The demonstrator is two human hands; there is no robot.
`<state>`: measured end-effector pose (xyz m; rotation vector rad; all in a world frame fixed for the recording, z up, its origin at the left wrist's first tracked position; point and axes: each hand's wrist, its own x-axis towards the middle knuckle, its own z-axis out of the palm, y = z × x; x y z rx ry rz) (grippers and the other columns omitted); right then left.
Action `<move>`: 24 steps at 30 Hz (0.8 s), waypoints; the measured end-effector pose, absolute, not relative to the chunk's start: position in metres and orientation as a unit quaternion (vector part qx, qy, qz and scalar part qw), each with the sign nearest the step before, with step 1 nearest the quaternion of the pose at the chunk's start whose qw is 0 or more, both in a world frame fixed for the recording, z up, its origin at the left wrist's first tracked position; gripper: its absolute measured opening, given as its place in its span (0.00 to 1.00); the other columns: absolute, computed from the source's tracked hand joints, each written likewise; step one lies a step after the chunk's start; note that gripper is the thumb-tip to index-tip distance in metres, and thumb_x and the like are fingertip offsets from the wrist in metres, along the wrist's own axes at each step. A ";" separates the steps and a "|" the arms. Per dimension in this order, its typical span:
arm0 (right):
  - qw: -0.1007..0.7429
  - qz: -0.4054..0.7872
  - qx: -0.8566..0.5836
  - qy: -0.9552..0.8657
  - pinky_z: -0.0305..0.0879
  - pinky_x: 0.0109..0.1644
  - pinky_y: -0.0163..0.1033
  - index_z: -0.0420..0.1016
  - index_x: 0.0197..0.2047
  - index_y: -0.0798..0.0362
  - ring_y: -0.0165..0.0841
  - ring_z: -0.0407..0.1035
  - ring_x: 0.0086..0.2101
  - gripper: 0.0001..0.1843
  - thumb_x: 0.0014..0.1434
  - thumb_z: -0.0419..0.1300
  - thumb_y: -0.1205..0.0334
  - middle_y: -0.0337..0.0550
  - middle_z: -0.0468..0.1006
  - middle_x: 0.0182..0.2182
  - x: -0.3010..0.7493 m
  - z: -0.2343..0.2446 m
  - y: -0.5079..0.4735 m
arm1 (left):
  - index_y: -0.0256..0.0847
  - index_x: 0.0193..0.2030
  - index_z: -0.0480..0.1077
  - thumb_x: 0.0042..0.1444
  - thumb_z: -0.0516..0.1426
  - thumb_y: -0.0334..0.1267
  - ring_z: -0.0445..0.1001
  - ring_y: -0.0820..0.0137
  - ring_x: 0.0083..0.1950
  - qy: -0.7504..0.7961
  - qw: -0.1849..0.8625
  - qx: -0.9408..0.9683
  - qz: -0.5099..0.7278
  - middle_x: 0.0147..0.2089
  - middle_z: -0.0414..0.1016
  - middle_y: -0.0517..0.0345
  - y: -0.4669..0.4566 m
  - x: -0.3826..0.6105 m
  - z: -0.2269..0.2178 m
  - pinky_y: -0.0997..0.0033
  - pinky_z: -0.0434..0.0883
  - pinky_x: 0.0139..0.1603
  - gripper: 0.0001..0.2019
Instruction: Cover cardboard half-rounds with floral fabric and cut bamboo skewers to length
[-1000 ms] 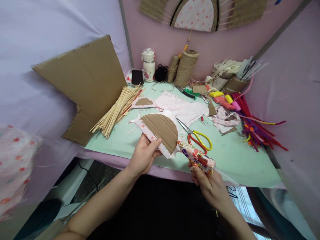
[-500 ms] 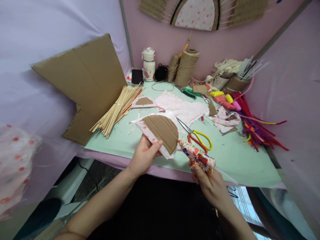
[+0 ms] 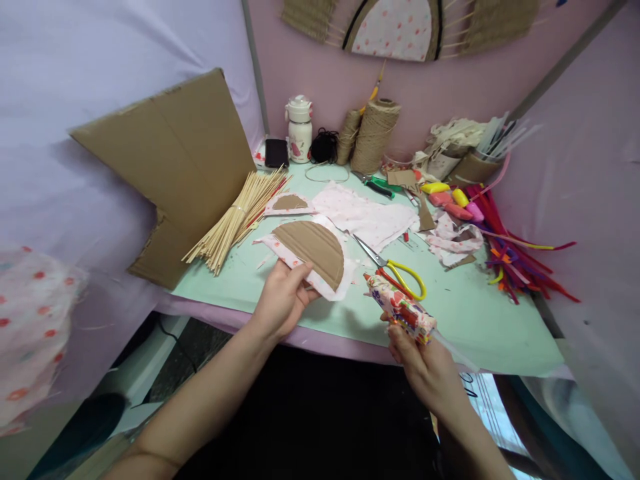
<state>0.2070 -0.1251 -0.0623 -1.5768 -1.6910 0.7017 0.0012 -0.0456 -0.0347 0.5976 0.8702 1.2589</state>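
My left hand (image 3: pixel 286 297) pinches the lower edge of a half-round cardboard piece (image 3: pixel 315 250), thumb on top. Pink patterned fabric (image 3: pixel 285 253) is folded over its straight edge and sticks out as a pale margin round the curve. In my right hand (image 3: pixel 417 353) is a glue gun (image 3: pixel 403 307) with a colourful wrapping and a clear glue stick coming out of its back. Its nozzle points left, apart from the cardboard. Scissors (image 3: pixel 393 267) with yellow and red handles lie just behind the glue gun, partly covered by it.
Behind lie a smaller fabric-edged half-round (image 3: pixel 289 203) and a pink cloth (image 3: pixel 367 213). Bundled wooden sticks (image 3: pixel 235 220) and a large cardboard sheet (image 3: pixel 180 153) stand left. Pipe cleaners (image 3: pixel 515 247) and fabric scraps (image 3: pixel 453 240) are at right, twine spools (image 3: pixel 376 137) and a bottle (image 3: pixel 299 133) at the back.
My left hand has moved the half-round to the left and lowered it towards the table. The glue gun has drawn away from its curved edge, slightly right and down.
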 end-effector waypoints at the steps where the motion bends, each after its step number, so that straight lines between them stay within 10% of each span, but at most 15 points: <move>1: 0.356 0.277 -0.599 -0.662 0.66 0.41 0.40 0.68 0.39 0.51 0.36 0.68 0.36 0.14 0.64 0.49 0.51 0.44 0.72 0.34 0.206 -0.062 -0.126 | 0.42 0.50 0.64 0.50 0.61 0.33 0.75 0.65 0.46 0.379 0.686 0.256 0.565 0.48 0.75 0.55 -0.043 0.001 -0.033 0.57 0.75 0.46 0.20; 24: 0.332 0.298 -0.558 -0.700 0.67 0.40 0.38 0.68 0.38 0.49 0.37 0.69 0.37 0.12 0.65 0.49 0.52 0.45 0.72 0.36 0.190 -0.060 -0.130 | 0.44 0.50 0.62 0.50 0.61 0.34 0.75 0.68 0.44 0.391 0.642 0.263 0.605 0.45 0.76 0.58 -0.046 0.015 -0.034 0.61 0.74 0.46 0.20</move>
